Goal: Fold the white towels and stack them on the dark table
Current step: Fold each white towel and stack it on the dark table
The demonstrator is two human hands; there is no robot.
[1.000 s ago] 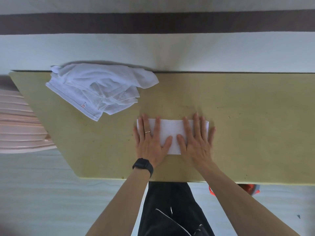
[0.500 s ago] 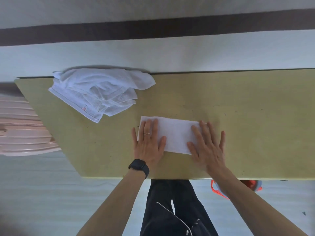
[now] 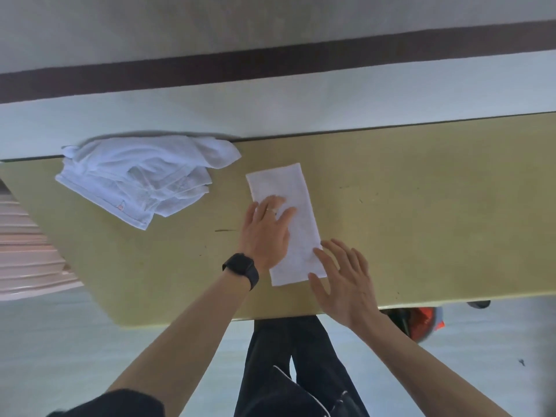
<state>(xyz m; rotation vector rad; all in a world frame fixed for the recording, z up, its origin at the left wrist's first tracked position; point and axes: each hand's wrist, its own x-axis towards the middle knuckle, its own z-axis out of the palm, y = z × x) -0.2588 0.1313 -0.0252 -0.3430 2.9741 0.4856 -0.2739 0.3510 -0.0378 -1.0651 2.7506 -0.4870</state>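
Observation:
A folded white towel (image 3: 298, 203) lies as a narrow strip on the olive table (image 3: 421, 206), its long side running away from me. My left hand (image 3: 266, 233), with a ring and a black watch, lies flat on the strip's left half. At the strip's near right corner my right hand (image 3: 343, 275) has straight, spread fingers whose tips touch the cloth. A loose heap of unfolded white towels (image 3: 141, 179) sits at the table's far left.
The table's near edge (image 3: 270, 319) runs just in front of my legs. Pink stacked slats (image 3: 27, 257) stand beyond the table's left end. A red object (image 3: 425, 322) is on the floor at right. A wall with a dark stripe lies behind.
The folded towel has turned from lying crosswise to lying lengthwise away from me. Both hands stayed flat on it and shifted with it, the right one sliding to its near corner.

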